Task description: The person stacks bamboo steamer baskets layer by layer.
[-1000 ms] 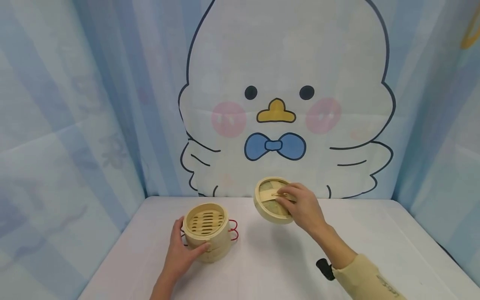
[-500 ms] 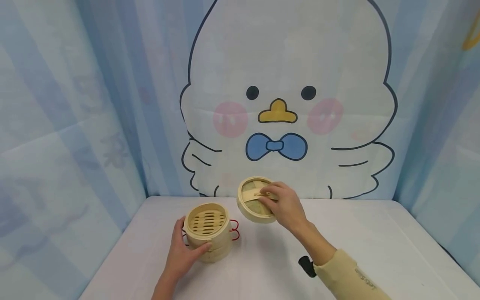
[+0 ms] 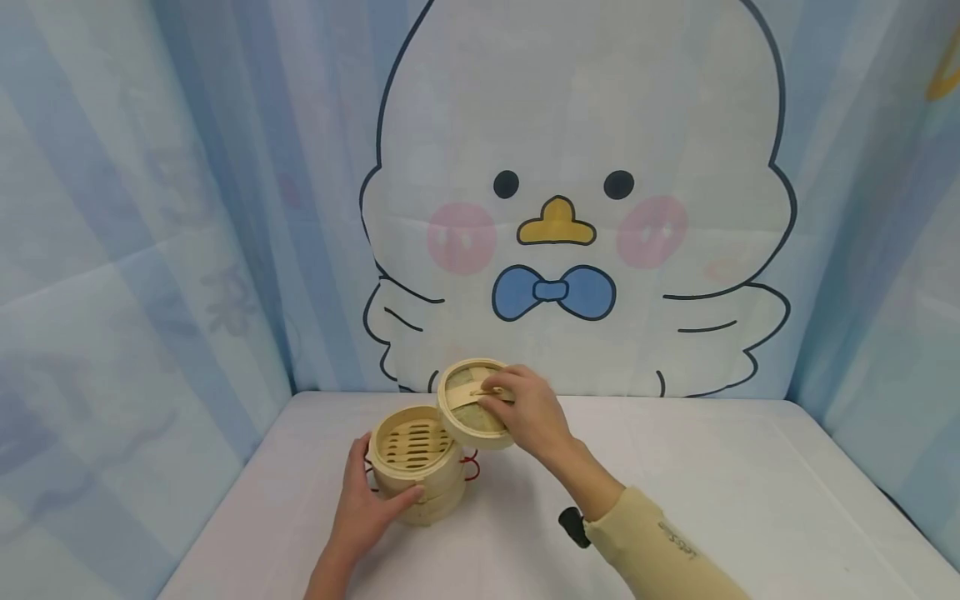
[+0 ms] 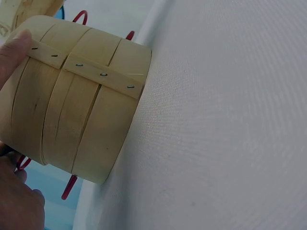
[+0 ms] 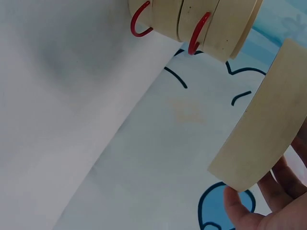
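A stack of small round bamboo steamer baskets [image 3: 441,493] stands upright on the table, its slatted top tier uncovered. My left hand [image 3: 362,508] grips the stack, thumb on the near side and fingers round its left. In the left wrist view my thumb lies near the stapled seam of the steamer stack [image 4: 81,96]. My right hand [image 3: 531,417] holds the tilted bamboo steamer lid [image 3: 461,404], pinching the strap on its top. That lid is in the air at the stack's right upper edge; in the right wrist view a gap shows between the lid [image 5: 268,120] and the baskets.
Red looped handles [image 3: 472,469] stick out from the stack's right side. A white-covered table [image 3: 675,483] lies beneath. Behind it hangs a cloth backdrop [image 3: 705,350] with a cartoon bird, and striped blue curtains [image 3: 217,292] flank both sides.
My right hand has carried the lid leftward to the edge of the steamer stack. My left hand keeps its hold, and the stack has stayed in place.
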A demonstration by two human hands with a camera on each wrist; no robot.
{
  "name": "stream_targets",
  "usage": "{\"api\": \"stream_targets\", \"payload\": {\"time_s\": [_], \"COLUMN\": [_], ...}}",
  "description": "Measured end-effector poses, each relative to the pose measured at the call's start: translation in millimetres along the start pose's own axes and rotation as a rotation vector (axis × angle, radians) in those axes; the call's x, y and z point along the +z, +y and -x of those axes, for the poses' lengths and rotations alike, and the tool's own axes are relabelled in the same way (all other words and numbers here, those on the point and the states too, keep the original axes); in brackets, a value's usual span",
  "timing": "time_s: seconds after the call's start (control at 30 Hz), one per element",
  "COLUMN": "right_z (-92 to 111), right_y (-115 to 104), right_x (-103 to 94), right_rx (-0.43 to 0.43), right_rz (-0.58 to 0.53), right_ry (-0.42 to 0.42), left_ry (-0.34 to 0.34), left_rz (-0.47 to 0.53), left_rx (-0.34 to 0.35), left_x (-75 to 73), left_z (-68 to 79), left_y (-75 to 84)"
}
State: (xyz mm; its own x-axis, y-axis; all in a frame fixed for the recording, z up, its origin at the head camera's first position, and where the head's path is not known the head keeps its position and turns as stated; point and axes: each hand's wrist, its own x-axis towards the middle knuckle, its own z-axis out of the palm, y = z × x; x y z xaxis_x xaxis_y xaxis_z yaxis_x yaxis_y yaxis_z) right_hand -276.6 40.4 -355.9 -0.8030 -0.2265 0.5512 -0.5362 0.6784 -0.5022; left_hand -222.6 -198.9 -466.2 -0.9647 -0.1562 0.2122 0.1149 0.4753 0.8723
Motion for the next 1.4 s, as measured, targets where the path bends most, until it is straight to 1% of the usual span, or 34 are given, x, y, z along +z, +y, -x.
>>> {"api": "stream_targets", "payload": {"time_s": [0.3,0.47,0.77,0.93,1.1,1.23,1.4], "right_z": [-4,-5,-7,-5,-5,-6,-6], "right_y": [-14,-25,-42,-49,-53,-57,-60], "right_x": [18.1,26.9,45.5,52.8,56.7,61.2,66.8], "right_rx": [-0.007,-0.005,-0.031,0.000,0.010,-0.002,0.003], "right_rz": [-0.012,-0.020,0.015,0.031,0.035,0.054,0.082], "right_ry": [-0.033,-0.067,-0.117,-0.161,-0.179,-0.180,-0.186], "left_ry": [-0.010,-0.010,-0.003,-0.001,0.001,0.000,-0.007], "left_rz": [-0.002,-0.004,0.014,0.018,0.015,0.017,0.007], "left_rx": [-0.005,-0.005,0.035,0.050,0.062,0.049,0.019], "left_x": [-0.5,-1.9,-1.7,-1.3,-1.1,-2.1,-2.1], "left_z": [-0.8,-0.5,-1.0,-1.3,-1.9,-1.9,-1.8], "left_y": [1.2,1.4,-1.2,-2.3,-2.7,-3.0,-2.3]}}
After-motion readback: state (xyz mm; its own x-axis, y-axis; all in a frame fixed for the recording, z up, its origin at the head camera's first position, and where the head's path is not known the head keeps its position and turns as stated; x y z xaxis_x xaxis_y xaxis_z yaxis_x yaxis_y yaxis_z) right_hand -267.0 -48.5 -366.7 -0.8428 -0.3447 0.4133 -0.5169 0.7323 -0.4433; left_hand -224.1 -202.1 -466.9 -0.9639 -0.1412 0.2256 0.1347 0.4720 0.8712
